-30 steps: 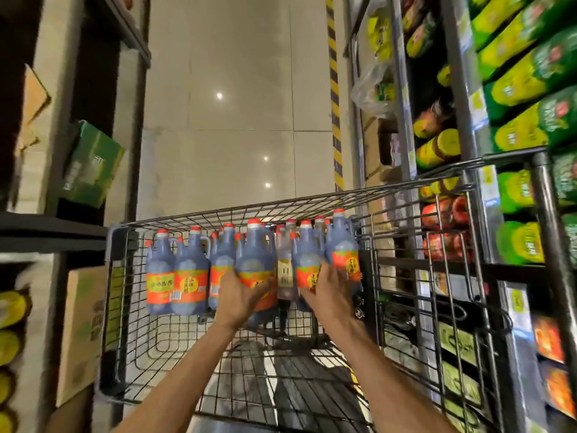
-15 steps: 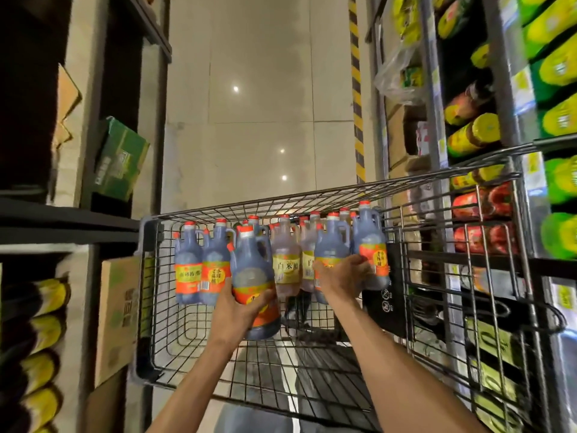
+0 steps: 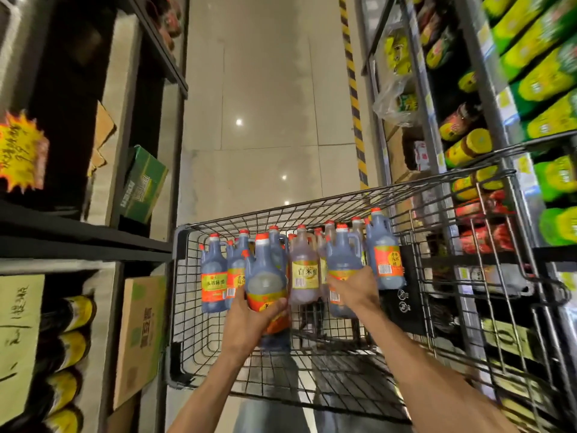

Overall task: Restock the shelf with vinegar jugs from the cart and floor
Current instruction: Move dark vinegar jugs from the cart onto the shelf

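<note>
A wire shopping cart [image 3: 312, 379] stands in the aisle with several red-capped vinegar jugs lined up along its far end. My left hand [image 3: 249, 323] grips a dark vinegar jug [image 3: 265, 276] with an orange label, pulled out in front of the row. My right hand [image 3: 352, 287] is closed around a second dark jug [image 3: 342, 257] that stands in the row. A pale jug with a yellow label [image 3: 304, 267] sits between the two. More dark jugs stand at the left [image 3: 214, 276] and at the right [image 3: 384, 254].
A dark shelf unit [image 3: 78, 239] runs along the left with yellow-labelled bottles [image 3: 67, 339], a cardboard box [image 3: 140, 332] and a green carton [image 3: 143, 182]. Stocked shelves with green and yellow packages [image 3: 537, 57] line the right. Tiled aisle floor [image 3: 265, 120] stretches beyond the cart.
My left hand has drawn its jug nearer to me and out of the row. My right hand has stayed on its jug. The view has tilted up and shifted left.
</note>
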Demonstrator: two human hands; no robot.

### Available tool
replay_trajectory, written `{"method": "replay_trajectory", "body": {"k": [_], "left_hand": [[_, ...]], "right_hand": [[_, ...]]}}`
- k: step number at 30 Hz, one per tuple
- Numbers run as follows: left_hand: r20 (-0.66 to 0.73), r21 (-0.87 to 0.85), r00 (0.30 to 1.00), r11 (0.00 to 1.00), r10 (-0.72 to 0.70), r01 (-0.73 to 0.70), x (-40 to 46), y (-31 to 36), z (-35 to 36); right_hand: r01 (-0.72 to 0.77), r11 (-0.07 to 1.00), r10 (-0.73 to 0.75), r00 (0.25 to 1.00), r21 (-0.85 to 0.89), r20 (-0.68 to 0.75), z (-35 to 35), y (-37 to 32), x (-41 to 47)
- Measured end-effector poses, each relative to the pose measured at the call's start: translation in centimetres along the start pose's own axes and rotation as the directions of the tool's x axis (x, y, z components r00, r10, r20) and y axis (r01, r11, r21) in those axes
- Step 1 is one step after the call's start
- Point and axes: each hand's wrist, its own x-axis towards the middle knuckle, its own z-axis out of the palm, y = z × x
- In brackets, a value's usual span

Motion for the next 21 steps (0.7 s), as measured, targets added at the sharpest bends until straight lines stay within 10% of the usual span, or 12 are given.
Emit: {"method": "replay_trajectory", "body": {"k": [10,21], "left_hand": [[0.170,0.092,0.945,0.951,0.278,-0.296,-5.4,4.0,-2.7],[0.434,0.112,0.686,0.721,0.584,-0.684,-18.1,8.9,-0.1]], "right_hand": [[0.268,0.911,-0.246,0.963,0.314,-0.107,-6.5,0.2,-16.6],[0.296,0.799,-0.068,0.910,0.524,-0.410,-15.1,9.2,-34.1]]}}
